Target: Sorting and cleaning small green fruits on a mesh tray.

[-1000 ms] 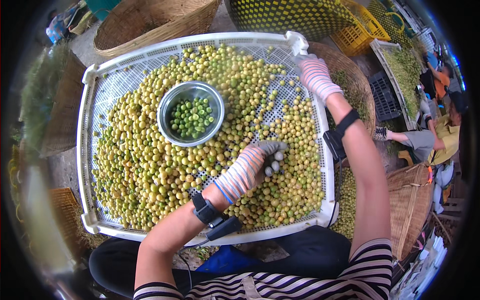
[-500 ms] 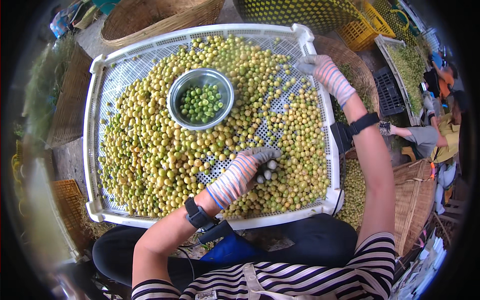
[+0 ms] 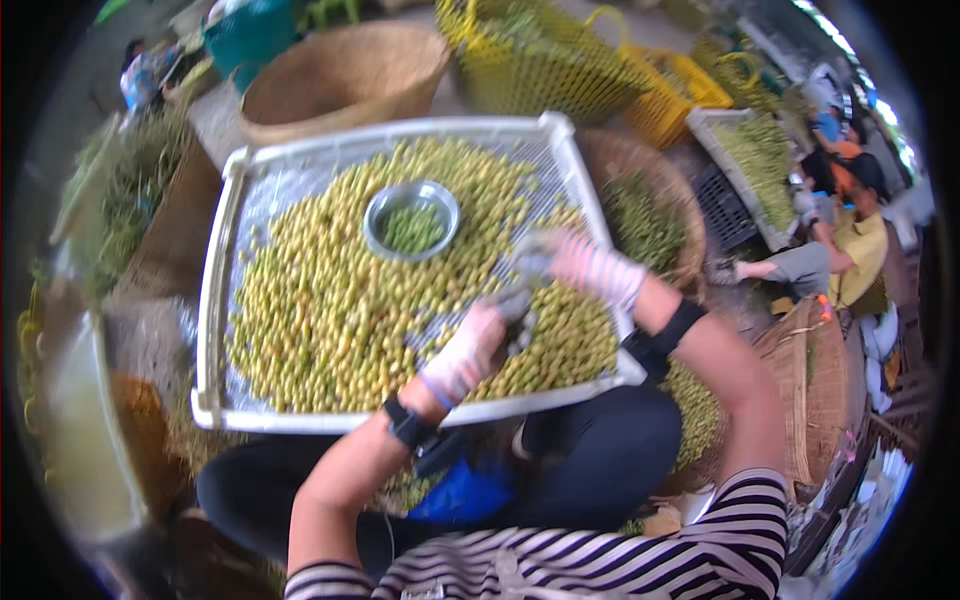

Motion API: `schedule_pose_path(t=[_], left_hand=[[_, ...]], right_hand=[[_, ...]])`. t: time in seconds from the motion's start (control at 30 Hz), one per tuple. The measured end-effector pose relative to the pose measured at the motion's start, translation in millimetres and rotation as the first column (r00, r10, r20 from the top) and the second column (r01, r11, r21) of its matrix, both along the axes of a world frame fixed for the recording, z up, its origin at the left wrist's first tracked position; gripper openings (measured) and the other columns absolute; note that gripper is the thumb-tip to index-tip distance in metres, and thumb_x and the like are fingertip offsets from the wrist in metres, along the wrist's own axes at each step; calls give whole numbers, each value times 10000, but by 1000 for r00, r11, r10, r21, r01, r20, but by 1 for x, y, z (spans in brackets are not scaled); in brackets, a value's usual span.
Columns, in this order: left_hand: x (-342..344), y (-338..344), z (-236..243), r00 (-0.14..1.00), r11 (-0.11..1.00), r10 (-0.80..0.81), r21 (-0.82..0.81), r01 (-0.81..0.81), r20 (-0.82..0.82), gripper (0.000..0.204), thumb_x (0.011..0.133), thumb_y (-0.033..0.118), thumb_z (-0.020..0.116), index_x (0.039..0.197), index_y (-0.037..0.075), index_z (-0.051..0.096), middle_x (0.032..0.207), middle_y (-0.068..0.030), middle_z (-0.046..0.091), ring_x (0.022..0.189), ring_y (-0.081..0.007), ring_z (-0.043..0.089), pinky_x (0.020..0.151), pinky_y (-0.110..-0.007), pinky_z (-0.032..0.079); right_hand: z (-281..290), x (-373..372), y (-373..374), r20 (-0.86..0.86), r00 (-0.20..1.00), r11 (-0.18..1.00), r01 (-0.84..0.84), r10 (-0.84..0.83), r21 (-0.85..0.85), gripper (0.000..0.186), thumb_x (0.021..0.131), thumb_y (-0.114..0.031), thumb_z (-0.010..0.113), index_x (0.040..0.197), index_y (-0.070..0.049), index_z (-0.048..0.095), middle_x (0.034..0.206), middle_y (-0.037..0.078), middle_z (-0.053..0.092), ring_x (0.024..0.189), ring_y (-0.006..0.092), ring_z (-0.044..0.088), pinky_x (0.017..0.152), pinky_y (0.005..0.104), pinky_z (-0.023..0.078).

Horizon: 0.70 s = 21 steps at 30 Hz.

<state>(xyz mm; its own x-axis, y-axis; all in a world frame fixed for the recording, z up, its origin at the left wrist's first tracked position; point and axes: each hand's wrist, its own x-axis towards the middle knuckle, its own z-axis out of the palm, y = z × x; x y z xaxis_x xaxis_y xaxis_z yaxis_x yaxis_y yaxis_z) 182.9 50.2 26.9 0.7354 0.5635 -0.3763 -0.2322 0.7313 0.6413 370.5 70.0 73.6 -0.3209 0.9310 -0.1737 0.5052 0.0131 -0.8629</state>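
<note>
Small round yellow-green fruits cover a white perforated plastic tray in front of me. A round metal bowl stands among them, holding greener fruits. My left hand, in a striped glove with grey fingertips, is cupped low over the fruits near the tray's front side. Its thumb and fingers look apart, with nothing visible between them. My right hand, gloved alike, hovers at or just above the fruits on the right, close to the left fingers. Motion smears its fingers, so I cannot make out a grip.
Wicker baskets stand behind and right of the tray. Yellow woven baskets, a yellow crate and a black crate lie beyond. People sit at the far right beside another fruit-filled tray. My legs are under the front edge.
My right hand has moved from the tray's right rim inward and nearer, toward my left hand. The whole view has shifted and blurred. The bowl remains among the fruits.
</note>
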Motion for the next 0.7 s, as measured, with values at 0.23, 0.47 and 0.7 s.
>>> schedule_pose_path(t=[0.23, 0.47, 0.7], left_hand=[[-14, -8, 3, 994, 998, 58, -26, -55, 90, 176, 903, 229, 561, 988, 76, 581, 687, 21, 561, 542, -85, 498, 451, -196, 364], [-13, -19, 10, 992, 999, -15, 35, 11, 126, 160, 896, 224, 584, 963, 78, 592, 672, 19, 565, 527, -83, 505, 425, -188, 364], [-40, 26, -70, 727, 568, 104, 640, 518, -679, 613, 796, 216, 678, 1323, 41, 420, 978, -197, 635, 774, -249, 632, 722, -348, 493]], right_hand=[[1, -36, -6, -89, 988, 992, 129, -128, 0, 193, 844, -207, 620, 949, -48, 647, 788, 36, 644, 661, 126, 563, 610, 298, 485], [53, -33, -35, -368, 876, 927, 197, -312, -318, 188, 859, -219, 617, 952, -55, 620, 695, 13, 603, 507, 95, 514, 437, 247, 414], [66, -79, -109, 75, 961, 959, -257, 267, -120, 136, 844, -149, 588, 948, -71, 629, 758, 35, 633, 660, 132, 616, 577, 276, 492]])
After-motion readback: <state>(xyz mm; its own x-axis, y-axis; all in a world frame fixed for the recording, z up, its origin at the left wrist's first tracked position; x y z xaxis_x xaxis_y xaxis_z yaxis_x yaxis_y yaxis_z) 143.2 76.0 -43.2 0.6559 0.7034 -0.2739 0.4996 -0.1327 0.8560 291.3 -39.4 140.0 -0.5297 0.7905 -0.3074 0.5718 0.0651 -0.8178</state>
